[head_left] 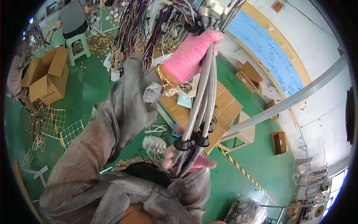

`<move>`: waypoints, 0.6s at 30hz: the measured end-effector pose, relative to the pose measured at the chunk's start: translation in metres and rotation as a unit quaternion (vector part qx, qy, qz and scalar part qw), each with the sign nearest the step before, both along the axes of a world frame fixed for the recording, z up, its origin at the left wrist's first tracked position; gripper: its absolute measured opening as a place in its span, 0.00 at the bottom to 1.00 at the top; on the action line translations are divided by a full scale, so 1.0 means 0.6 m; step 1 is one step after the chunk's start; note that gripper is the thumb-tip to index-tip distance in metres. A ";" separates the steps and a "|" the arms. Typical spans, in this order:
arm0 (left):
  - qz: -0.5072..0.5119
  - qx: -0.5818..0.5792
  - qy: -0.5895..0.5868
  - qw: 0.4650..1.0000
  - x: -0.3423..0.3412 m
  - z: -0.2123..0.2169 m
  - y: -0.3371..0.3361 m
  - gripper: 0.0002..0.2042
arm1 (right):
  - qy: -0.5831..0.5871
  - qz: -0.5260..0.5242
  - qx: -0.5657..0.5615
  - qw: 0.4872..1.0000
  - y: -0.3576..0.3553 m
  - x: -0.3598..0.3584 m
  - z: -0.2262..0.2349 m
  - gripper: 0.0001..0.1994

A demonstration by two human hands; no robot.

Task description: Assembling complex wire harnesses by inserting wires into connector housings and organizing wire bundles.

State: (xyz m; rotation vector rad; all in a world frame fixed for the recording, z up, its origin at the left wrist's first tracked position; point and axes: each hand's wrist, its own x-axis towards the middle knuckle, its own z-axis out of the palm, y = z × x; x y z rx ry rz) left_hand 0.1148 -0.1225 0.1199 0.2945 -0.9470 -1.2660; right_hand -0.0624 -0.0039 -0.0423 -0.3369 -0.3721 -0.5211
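A thick bundle of grey-sleeved cables, a wire harness (pixel 203 100), runs upright in front of me. My left hand (pixel 195 54), in a pink glove with a gold bracelet at the wrist, is raised and wrapped round its upper end. White connectors (pixel 210 13) and a black grommet stick out above that fist. Lower down, two black rubber grommets (pixel 182 144) sit on the sleeves. Just below them my right hand (pixel 190 161), also in a pink glove with bare fingertips, closes round the bundle. White connectors (pixel 154 145) hang beside it, slightly blurred.
Behind the harness stands a cardboard-topped table (pixel 227 104), with a beige plastic stool (pixel 242 130) beside it. Bundles of wires (pixel 130 30) hang at the back. An open cardboard box (pixel 48 78) lies at left, near a person (pixel 72 18) on a green stool.
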 end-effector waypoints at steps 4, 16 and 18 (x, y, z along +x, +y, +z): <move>0.059 0.019 0.009 0.998 0.002 -0.002 -0.005 0.14 | 0.292 -0.058 -0.145 0.944 0.008 -0.032 0.052 0.48; -0.161 0.194 0.117 0.961 0.081 -0.172 0.133 0.23 | 0.669 -0.485 -0.426 0.368 0.057 -0.101 0.169 0.17; -0.421 0.125 -0.137 0.888 0.100 -0.165 0.171 0.31 | 0.688 -0.483 -0.407 0.358 0.057 -0.112 0.197 0.17</move>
